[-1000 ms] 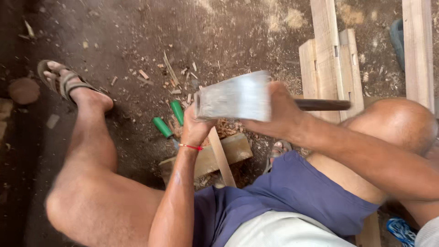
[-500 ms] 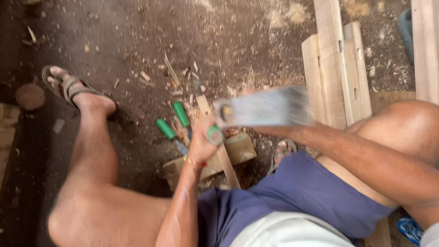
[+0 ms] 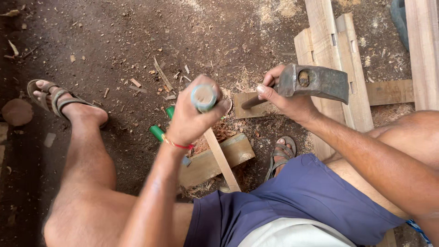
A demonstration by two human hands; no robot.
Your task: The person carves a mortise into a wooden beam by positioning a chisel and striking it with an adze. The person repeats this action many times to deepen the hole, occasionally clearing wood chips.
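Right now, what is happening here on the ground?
A person sits low on a dirt floor strewn with wood chips. The left hand grips a chisel upright by its handle, over a thin strip lying across a wood block. The right hand holds a hammer raised beside the chisel, not touching it. Two green-handled tools lie next to the block, and boards lie further to the right.

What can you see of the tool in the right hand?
The hammer has a broad, flat, dull grey metal head with rusty patches and an oval eye where the dark handle passes through. The right hand grips the handle close under the head. It is raised above the ground and touches nothing else, right of the left hand.
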